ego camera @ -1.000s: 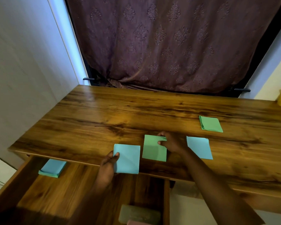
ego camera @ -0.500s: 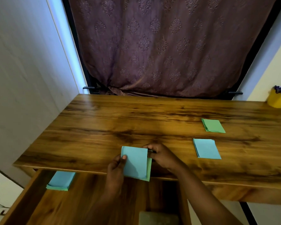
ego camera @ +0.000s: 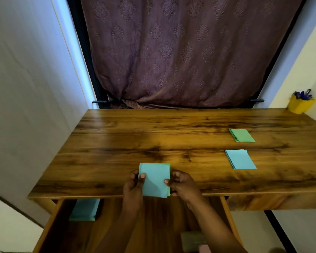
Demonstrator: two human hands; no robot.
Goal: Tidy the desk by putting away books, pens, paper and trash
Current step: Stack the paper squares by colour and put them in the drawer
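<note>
**Paper stack held in both hands at the drawer's edge**

The left hand (ego camera: pixel 133 187) and the right hand (ego camera: pixel 182 185) hold one paper stack (ego camera: pixel 154 179) between them, blue sheets on top with a green edge showing along the right side. Each grip is narrow, with the thumb on the top face and the fingers curled under the side edge. The stack's long axis runs away from the person, and its near end overhangs the front edge of the tabletop (ego camera: pixel 135 136).

The open drawer (ego camera: pixel 49 225) lies directly below and toward the person. A blue-and-green pile (ego camera: pixel 84 209) already sits in its far left corner, down and to the left of the held stack, so the left hand is the nearer one. Putting the stack away looks like a short drop and a shift leftward.

A blue pad (ego camera: pixel 240 159) and a green pad (ego camera: pixel 242 135) wait on the tabletop, well to the right and nearer the right hand. A yellow cup (ego camera: pixel 301 105) of pens stands at the far right corner. A dark patterned curtain (ego camera: pixel 181 52) hangs behind, between pale walls.
</note>
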